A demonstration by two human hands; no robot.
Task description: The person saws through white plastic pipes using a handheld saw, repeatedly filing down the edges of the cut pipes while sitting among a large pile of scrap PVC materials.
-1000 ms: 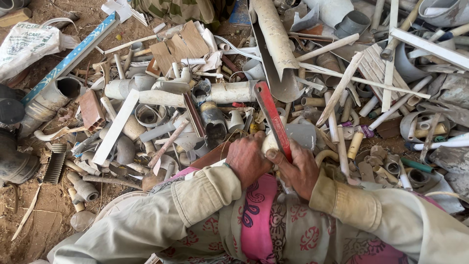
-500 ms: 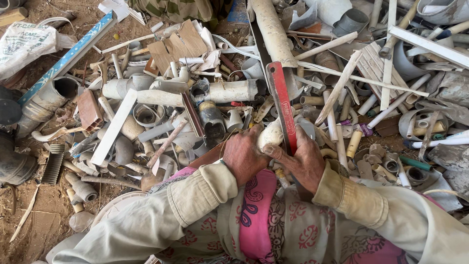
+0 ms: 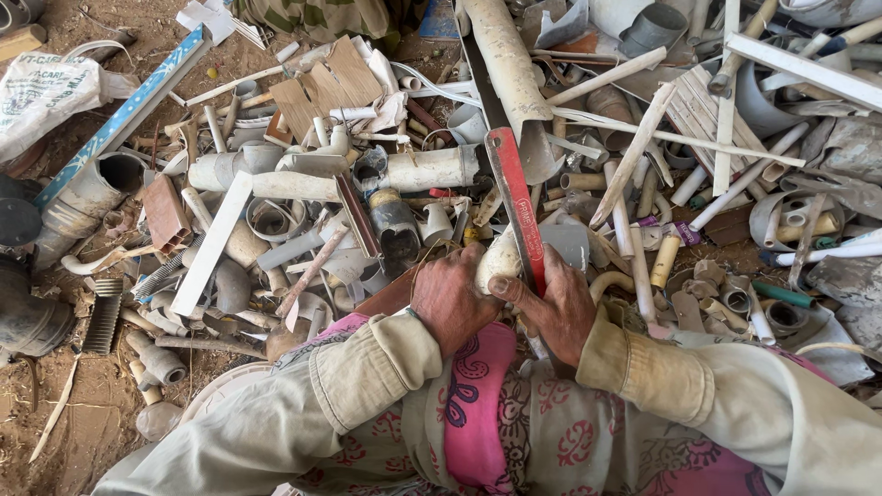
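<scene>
Dusty brown ground lies under a dense heap of broken pale plastic pipe offcuts [image 3: 432, 168], strips and cardboard scraps that runs past the top and right edges of my view. My left hand [image 3: 452, 298] is closed around a short whitish pipe piece [image 3: 497, 260], though its lower end is hidden behind my knuckles. My right hand [image 3: 551, 308] grips the handle end of a long flat red blade [image 3: 515, 204], forefinger stretched along it; the handle itself is covered. Open dirt shows only at the far left. A rough white sack [image 3: 50, 90] lies top left.
</scene>
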